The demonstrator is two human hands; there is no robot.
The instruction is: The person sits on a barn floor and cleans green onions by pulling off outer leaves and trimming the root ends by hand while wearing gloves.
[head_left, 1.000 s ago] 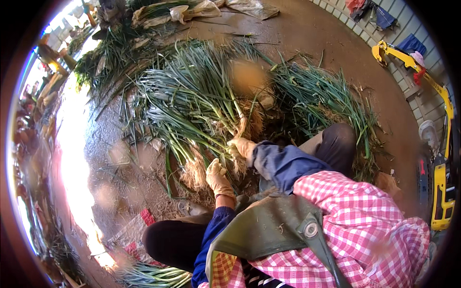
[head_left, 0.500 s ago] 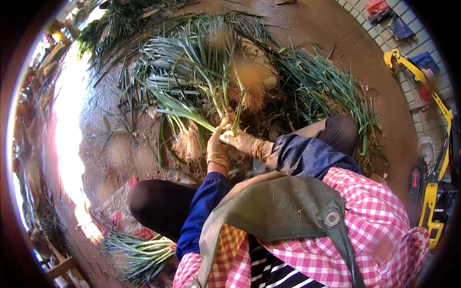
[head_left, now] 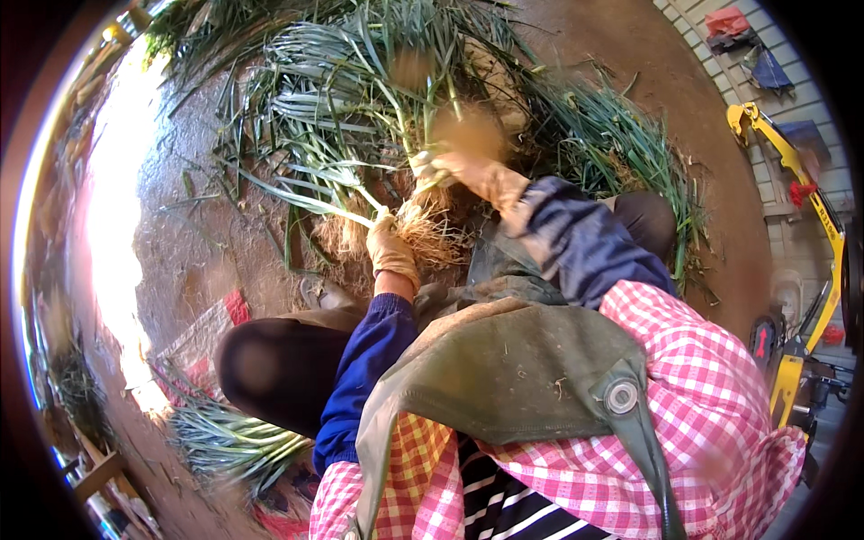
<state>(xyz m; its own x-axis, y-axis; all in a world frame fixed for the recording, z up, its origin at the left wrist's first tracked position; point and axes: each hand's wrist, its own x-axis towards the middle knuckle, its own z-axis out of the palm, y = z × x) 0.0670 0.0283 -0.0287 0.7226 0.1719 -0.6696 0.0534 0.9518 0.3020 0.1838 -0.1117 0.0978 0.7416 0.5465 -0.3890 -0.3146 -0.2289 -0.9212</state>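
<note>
Seen from above, crouched over a dirt floor (head_left: 207,243) strewn with green onions. Left hand (head_left: 392,247), in a tan glove, clamped around the root end of one green onion stalk (head_left: 310,200), whose long leaves run out to the left and far side, just above the ground. Right hand (head_left: 454,166), gloved too, closed on a tuft of pale roots (head_left: 430,225) just right of the left hand, fingers curled together. Big heap of green onions (head_left: 360,81) on the far side, spreading left and right of both hands. Smaller bundle of green onions (head_left: 225,441) near, at the lower left, beside a dark knee. Green apron (head_left: 504,387) over a pink checked shirt close to the camera. Yellow machine (head_left: 810,234) at the far right by a wall.
</note>
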